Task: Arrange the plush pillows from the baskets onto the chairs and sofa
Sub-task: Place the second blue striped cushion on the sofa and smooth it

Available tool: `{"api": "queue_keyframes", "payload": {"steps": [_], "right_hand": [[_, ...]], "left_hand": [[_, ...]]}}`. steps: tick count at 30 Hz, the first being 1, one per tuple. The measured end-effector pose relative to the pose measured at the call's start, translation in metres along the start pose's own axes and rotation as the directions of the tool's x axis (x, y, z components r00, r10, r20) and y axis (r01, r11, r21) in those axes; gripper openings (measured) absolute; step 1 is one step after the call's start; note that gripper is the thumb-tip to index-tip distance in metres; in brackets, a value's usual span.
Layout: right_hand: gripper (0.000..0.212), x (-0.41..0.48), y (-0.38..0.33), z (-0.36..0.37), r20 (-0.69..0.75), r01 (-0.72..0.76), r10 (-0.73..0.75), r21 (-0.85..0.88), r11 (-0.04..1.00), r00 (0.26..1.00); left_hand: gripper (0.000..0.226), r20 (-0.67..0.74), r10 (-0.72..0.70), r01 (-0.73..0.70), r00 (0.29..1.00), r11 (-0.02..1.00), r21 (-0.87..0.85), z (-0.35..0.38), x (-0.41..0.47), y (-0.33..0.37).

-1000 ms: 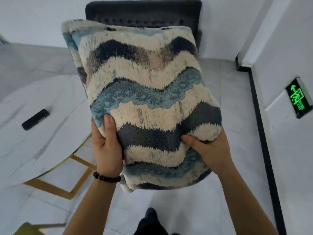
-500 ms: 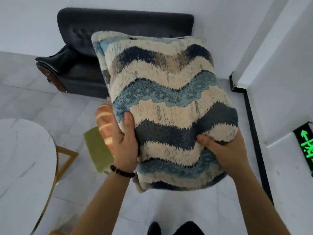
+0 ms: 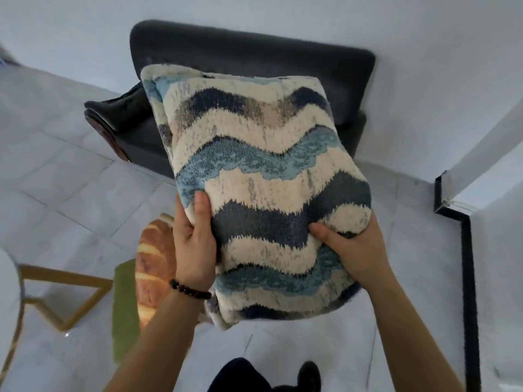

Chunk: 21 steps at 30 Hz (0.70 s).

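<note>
pillow (image 3: 263, 193) gripped both edges, seemingly above sofa (image 3: 249, 58).

Bare forearms, a dark beaded bracelet (image 3: 190, 290) on the left wrist, dark shoes (image 3: 310, 373) below

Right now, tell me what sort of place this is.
Probably a lounge or waiting area, not clearly a home: a dark sofa against the white wall, a marble-look table on a gold frame, tiled floor.
</note>
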State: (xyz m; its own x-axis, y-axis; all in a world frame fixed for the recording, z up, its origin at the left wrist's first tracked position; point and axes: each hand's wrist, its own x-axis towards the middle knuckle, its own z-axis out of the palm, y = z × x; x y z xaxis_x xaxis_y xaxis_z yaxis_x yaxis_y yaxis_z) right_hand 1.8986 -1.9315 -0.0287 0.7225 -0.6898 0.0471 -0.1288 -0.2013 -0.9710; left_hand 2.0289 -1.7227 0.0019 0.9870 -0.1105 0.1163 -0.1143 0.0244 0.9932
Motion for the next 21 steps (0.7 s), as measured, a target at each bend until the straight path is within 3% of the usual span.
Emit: {"api": "queue_keyframes", "payload": {"steps": [3, 8, 12, 18, 21], "right_hand": [[0.091, 0.080, -0.012, 0.033, 0.133, 0.041, -0.045, 0.034, 0.999, 0.990], [0.075, 0.205, -0.007, 0.106, 0.278, 0.071, -0.082, 0.049, 0.996, 0.957], [0.076, 0.305, -0.020, 0.169, 0.276, 0.089, -0.093, 0.029, 0.996, 0.957], [0.068, 0.437, -0.058, 0.250, 0.247, 0.105, -0.111, 0.036, 0.994, 0.963], [0.069, 0.497, -0.063, 0.292, 0.232, 0.086, -0.098, 0.063, 0.994, 0.968]], "left_hand": [[0.050, -0.133, 0.005, -0.008, 0.991, 1.000, -0.019, 0.007, 0.061, -0.014], [0.041, -0.291, -0.011, -0.011, 0.957, 0.997, -0.075, 0.020, 0.167, -0.055], [0.050, -0.318, -0.045, 0.021, 0.947, 0.997, -0.081, 0.031, 0.278, -0.076], [0.033, -0.264, 0.032, -0.054, 0.964, 0.996, -0.073, 0.044, 0.444, -0.063], [0.046, -0.240, 0.047, -0.074, 0.970, 0.992, -0.103, 0.047, 0.512, -0.067]]}}
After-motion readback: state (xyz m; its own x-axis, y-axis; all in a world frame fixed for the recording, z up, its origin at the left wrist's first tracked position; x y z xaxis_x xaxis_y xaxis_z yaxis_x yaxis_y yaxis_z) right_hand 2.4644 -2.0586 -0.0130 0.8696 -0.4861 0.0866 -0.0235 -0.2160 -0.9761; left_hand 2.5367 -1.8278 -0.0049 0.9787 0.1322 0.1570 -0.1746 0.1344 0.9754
